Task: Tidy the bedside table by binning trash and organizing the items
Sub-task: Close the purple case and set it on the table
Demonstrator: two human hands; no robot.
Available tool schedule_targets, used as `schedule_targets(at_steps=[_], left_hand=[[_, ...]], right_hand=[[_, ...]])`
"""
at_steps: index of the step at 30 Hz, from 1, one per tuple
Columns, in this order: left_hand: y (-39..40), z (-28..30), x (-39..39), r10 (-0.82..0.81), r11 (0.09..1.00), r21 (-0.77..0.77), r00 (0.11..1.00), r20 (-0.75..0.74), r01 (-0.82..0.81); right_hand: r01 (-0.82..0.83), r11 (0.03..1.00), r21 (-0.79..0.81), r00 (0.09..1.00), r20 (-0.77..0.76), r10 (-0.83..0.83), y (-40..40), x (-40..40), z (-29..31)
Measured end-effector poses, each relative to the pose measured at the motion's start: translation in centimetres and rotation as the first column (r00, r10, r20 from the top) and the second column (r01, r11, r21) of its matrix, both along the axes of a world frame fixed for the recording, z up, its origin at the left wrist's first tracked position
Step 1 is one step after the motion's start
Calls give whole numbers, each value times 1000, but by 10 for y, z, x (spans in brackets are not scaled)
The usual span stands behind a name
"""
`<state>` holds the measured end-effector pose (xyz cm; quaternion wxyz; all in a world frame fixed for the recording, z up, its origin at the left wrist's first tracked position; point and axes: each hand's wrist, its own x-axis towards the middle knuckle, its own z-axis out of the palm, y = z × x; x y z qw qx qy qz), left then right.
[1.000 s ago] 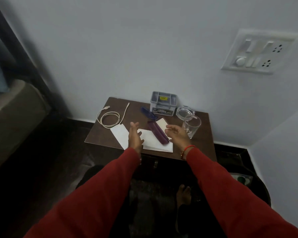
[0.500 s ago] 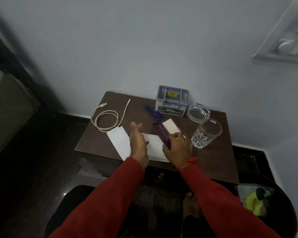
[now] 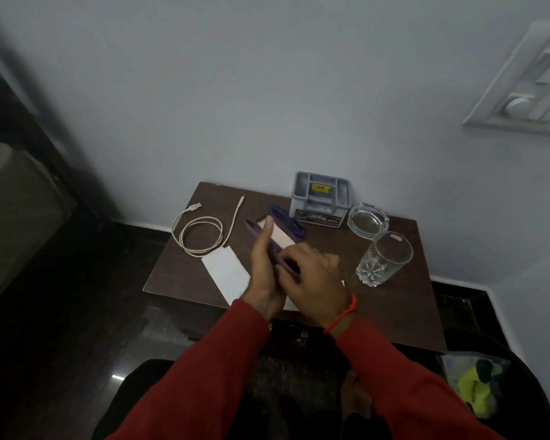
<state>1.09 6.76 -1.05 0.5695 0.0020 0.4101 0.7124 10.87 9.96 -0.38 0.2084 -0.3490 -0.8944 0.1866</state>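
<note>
On the brown bedside table (image 3: 404, 315), both my hands meet at a long purple case (image 3: 281, 241) with a pale inside, lifted at an angle above the white paper (image 3: 226, 271). My right hand (image 3: 313, 276) grips the case's near end with curled fingers. Straight fingers of my left hand (image 3: 264, 268) lie against the case's left side, one fingertip reaching its far end. A small blue object (image 3: 291, 223) lies just behind the case. Coiled at the table's back left is a white USB cable (image 3: 200, 231).
A grey compartment organizer (image 3: 321, 198) stands against the wall. Right of it are a glass ashtray (image 3: 367, 219) and an upright drinking glass (image 3: 385, 258). A dark bin (image 3: 521, 376) holding bagged trash sits on the floor at lower right. A bed edge (image 3: 16, 217) is at left.
My right hand has taken hold of the purple case and raised it off the paper toward the left. My left hand has moved in against its side.
</note>
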Motion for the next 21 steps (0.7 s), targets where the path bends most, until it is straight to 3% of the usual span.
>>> schedule_targets(at_steps=[4,7,11,16,21], left_hand=[[-3,5,-20,89,995,-47,990,108,-84],[-4,5,-35,139,986,-107,982,125,-125],[-4,-2,-45,152,982,-137,980,132,-134],[-4,-7,-53,98,992,-95,982,163,-84],[-3,-11,-54,87,994,-68,990,115,-80]], right_hand=[[-139,976,-168,978,-180,108,9,-12,4],[46,988,-151,939,-332,-94,35,-24,0],[288,926,-244,936,-135,-326,90,-43,-35],[307,934,-185,948,142,-283,122,-56,-78],[298,949,-103,949,137,-283,125,-59,-85]])
